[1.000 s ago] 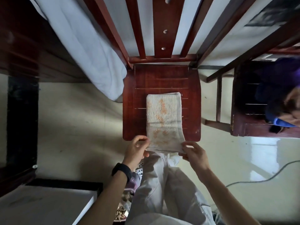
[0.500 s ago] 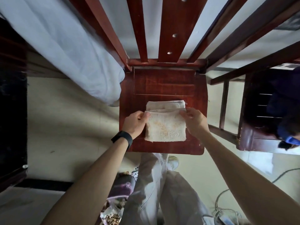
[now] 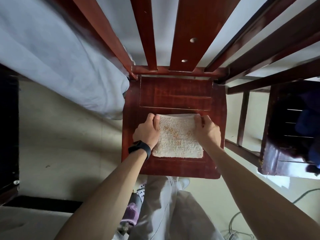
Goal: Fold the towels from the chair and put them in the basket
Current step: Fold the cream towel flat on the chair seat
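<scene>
Head view: towel (image 3: 178, 137) on chair (image 3: 174, 90), bedding (image 3: 60, 63) alongside, second chair (image 3: 277, 135) near.

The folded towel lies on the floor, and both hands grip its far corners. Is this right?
No. The head view shows the towel on the chair seat, not the floor. The left hand and right hand do grip its far corners.

The towel (image 3: 176, 135) is laid on the near half of the chair seat (image 3: 174, 94) and is gripped at its far corners by the left hand (image 3: 147, 131) and right hand (image 3: 207, 130). A mattress (image 3: 60, 63) is located left of the seat, a second chair (image 3: 277, 135) right.
</scene>
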